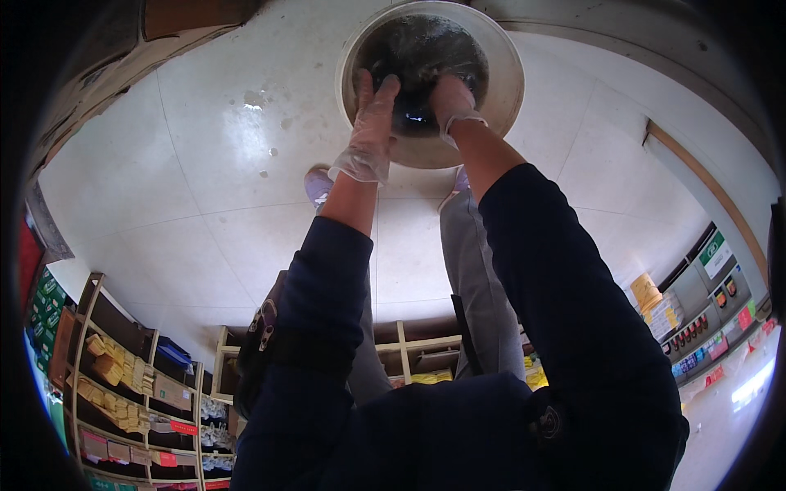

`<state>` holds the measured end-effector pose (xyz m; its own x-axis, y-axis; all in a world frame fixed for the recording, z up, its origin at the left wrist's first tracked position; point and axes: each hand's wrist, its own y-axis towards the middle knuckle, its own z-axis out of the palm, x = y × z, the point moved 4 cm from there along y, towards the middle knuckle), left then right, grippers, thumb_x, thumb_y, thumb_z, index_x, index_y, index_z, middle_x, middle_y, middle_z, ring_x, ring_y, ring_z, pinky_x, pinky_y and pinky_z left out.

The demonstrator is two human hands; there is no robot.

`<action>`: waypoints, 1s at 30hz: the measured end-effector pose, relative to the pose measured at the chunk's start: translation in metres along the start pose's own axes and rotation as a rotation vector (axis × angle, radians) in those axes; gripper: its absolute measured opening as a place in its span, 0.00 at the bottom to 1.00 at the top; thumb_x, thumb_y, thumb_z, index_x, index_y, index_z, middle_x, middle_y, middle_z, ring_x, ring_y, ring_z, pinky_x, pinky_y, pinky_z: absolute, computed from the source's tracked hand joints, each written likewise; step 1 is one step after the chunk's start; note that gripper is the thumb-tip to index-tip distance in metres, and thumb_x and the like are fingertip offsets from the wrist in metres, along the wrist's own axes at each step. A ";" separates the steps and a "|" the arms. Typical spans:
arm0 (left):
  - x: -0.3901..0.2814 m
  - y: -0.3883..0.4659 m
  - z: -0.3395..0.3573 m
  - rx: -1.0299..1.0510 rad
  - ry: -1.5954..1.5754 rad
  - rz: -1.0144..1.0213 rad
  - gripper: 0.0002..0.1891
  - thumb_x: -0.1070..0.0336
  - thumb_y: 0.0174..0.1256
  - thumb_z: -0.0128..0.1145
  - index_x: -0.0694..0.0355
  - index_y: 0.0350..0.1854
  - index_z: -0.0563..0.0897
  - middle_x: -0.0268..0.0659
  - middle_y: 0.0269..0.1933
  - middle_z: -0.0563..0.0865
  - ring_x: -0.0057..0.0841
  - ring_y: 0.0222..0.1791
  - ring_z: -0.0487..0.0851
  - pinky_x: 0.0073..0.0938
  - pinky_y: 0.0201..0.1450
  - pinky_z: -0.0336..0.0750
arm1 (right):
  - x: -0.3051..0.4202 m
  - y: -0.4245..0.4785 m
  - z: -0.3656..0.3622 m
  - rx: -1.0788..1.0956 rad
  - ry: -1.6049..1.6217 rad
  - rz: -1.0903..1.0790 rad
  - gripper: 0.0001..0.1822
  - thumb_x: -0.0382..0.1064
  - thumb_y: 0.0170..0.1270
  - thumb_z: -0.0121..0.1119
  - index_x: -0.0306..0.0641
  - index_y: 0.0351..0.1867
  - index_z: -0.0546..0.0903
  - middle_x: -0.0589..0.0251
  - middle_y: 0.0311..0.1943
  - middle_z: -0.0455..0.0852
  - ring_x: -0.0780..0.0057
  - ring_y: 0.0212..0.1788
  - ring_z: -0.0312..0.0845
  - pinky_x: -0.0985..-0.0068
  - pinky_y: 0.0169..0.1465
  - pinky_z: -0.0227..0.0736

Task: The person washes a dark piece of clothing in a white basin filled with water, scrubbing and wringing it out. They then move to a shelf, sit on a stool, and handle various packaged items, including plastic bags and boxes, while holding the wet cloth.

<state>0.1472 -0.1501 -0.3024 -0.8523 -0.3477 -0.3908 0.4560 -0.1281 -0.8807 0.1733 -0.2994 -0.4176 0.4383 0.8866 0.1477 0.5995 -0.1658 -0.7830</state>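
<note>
A round metal basin (513,80) stands on the floor in front of me, at the top of the view. Dark, glossy contents (417,46) lie inside it; whether they are liquid or a wet mass is hard to tell. Clear plastic gloves cover both hands. My left hand (373,119) reaches over the basin's near left side, two fingers spread apart above the dark contents and nothing visible between them. My right hand (453,101) dips in at the right, its fingers bent down and hidden, so any grip there cannot be seen.
Wet spots (255,99) mark the pale tiled floor (202,159) left of the basin. My purple shoes (317,186) are close to its near side. Wooden shelves (147,368) with yellowish bundles and boxes stand at lower left. Packaged goods (700,334) line the right.
</note>
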 end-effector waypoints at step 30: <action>0.028 0.037 0.017 0.141 -0.383 0.219 0.21 0.53 0.73 0.40 0.62 0.59 0.71 0.40 0.53 0.78 0.32 0.53 0.76 0.31 0.60 0.68 | 0.060 -0.081 -0.075 -0.271 0.441 -0.157 0.29 0.62 0.65 0.43 0.36 0.41 0.81 0.41 0.39 0.82 0.44 0.47 0.77 0.58 0.53 0.71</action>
<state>0.1440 -0.1802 -0.3413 -0.5880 -0.6955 -0.4130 0.6676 -0.1290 -0.7333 0.2017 -0.2651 -0.3003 0.5338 0.6539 0.5361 0.8064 -0.2029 -0.5555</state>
